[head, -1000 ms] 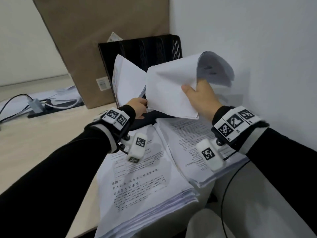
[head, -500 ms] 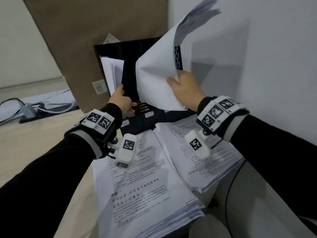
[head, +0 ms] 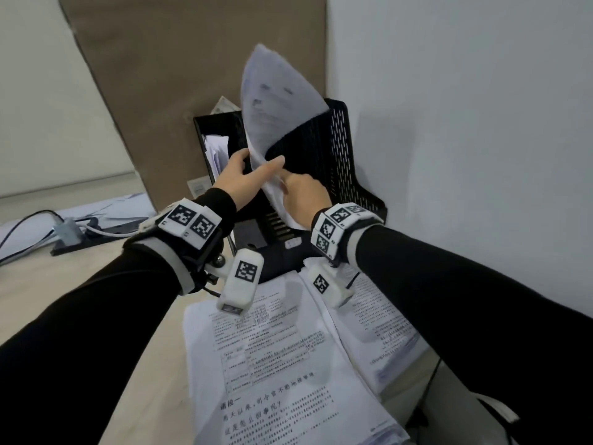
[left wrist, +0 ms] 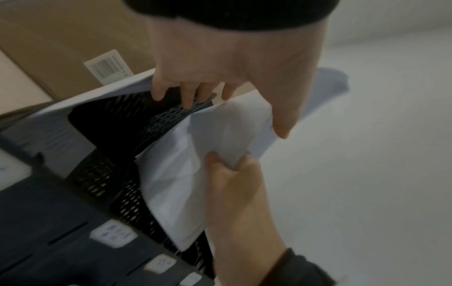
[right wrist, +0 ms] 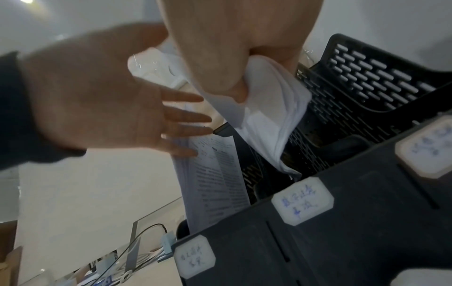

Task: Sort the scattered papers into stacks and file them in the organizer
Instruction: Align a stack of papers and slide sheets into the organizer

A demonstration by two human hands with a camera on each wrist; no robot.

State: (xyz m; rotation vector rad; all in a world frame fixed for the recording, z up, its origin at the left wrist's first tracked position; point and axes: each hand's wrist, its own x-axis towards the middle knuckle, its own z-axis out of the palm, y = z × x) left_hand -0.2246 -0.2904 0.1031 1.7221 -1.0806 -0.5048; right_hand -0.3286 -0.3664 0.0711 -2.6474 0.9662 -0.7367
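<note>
Right wrist view alone shows organizer [right wrist: 367,100] labels [right wrist: 302,201] handwritten.

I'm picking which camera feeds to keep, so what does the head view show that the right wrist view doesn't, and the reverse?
Only the head view shows the two printed stacks lying in front of the organizer and the brown cardboard behind it. Only the right wrist view shows the handwritten slot labels and the printed sheets already filed in the left slot. Both show the right hand gripping the paper bundle going into a slot, and the left hand beside it.
</note>
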